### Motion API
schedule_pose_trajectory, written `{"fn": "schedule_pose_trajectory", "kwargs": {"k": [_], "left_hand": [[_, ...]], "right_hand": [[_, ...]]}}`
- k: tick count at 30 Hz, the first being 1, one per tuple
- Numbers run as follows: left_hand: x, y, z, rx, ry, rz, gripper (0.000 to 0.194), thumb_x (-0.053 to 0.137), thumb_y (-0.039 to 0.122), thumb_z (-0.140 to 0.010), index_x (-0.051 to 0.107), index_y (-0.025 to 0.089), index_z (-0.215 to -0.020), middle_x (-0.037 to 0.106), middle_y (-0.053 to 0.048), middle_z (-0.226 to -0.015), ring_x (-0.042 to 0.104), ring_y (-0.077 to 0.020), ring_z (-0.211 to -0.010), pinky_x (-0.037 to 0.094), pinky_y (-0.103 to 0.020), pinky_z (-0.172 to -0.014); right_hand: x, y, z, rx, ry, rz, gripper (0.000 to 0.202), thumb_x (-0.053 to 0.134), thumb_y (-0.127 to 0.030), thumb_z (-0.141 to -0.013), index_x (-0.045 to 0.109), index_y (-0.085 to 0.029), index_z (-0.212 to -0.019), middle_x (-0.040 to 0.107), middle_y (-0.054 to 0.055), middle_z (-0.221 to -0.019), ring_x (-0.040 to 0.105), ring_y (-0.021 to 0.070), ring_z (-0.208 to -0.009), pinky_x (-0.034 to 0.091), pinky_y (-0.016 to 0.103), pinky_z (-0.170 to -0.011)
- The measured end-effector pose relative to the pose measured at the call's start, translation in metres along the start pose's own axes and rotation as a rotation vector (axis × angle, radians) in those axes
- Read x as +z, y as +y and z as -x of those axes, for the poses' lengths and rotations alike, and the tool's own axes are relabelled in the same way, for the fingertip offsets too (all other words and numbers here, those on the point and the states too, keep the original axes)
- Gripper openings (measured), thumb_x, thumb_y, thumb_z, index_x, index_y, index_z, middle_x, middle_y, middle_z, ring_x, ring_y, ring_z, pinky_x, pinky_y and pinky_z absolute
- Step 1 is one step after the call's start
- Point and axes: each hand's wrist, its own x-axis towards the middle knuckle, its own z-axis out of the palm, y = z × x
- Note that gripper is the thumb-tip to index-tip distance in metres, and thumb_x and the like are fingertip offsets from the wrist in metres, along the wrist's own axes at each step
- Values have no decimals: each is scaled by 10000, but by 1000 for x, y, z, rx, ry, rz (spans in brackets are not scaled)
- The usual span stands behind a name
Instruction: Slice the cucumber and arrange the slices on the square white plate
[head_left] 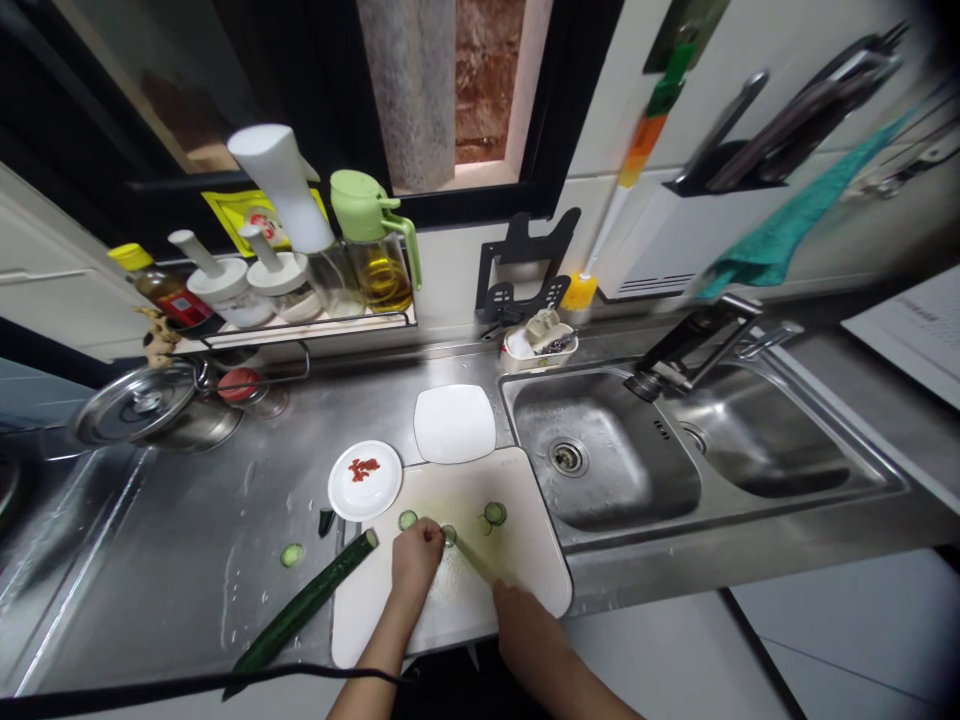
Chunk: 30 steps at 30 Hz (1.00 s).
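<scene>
My left hand (418, 560) is over the cutting board (517, 480), its fingers pinched at the edge of a cucumber slice (449, 537). In my right hand (521, 620) is a knife (474, 558), its blurred blade pointing at that slice; most of the handle is hidden in my fist. Another slice with thin green strips (494, 514) lies right of the blade. Just beyond my left fingers is one more cucumber slice (407, 520). The long cut cucumber (300, 610) rests slantwise on the board's left edge and the counter.
A plate with red chopped bits (349, 495) and a white square plate (454, 424) stand beyond the board. A cucumber end (325, 521) and a slice (292, 555) lie left. The sink (607, 450) is right. A black cable (300, 671) crosses the foreground.
</scene>
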Motion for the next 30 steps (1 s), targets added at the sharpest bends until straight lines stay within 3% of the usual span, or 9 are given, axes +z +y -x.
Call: {"fn": "schedule_pose_trajectory", "kwargs": {"k": [4,9,18,23,25,30], "left_hand": [[1,1,1,4,-2,-4,138,550,163,-779,669,192,-714,689,-1,-706,624,-130,-707,371,-207,-662],[-1,1,3,3,11,6,139,546,185,-790,664,204,-718,689,9,-698,627,-128,-696,370,-205,-659],[-40,-14,0,-19,193,-206,210,494,304,-849,676,201,-840,698,-52,-747,632,-196,-711,383,-265,-664],[-38,-12,-1,72,288,-185,266,498,259,-833,664,165,-1019,694,-105,-948,637,-221,-852,433,-302,-770],[-30,-5,-2,154,252,-109,272,509,234,-823,662,154,-1034,686,-103,-1004,627,-210,-930,435,-301,-843],[-1,31,-13,299,-28,-54,253,582,187,-776,678,167,-1009,678,-66,-968,608,-170,-919,434,-269,-847]], "right_hand": [[2,5,3,27,-72,48,467,376,-15,-800,590,-133,-1197,659,140,-1133,609,223,-1044,440,293,-883],[15,27,13,21,-59,-10,490,315,-16,-832,570,-102,-1241,644,161,-1170,603,238,-1071,445,307,-903],[33,43,13,-20,2,-53,414,333,-79,-863,618,-82,-1162,665,181,-1119,631,259,-1012,464,330,-893],[31,42,13,-20,12,-33,444,317,-49,-857,609,-90,-1189,673,172,-1107,631,251,-1016,468,310,-872],[28,41,15,-4,2,-24,457,316,-40,-853,598,-90,-1208,670,175,-1111,633,249,-1011,468,305,-866],[15,34,18,35,-53,-83,410,333,-79,-868,609,-97,-1169,661,182,-1127,636,243,-1012,461,312,-881]]}}
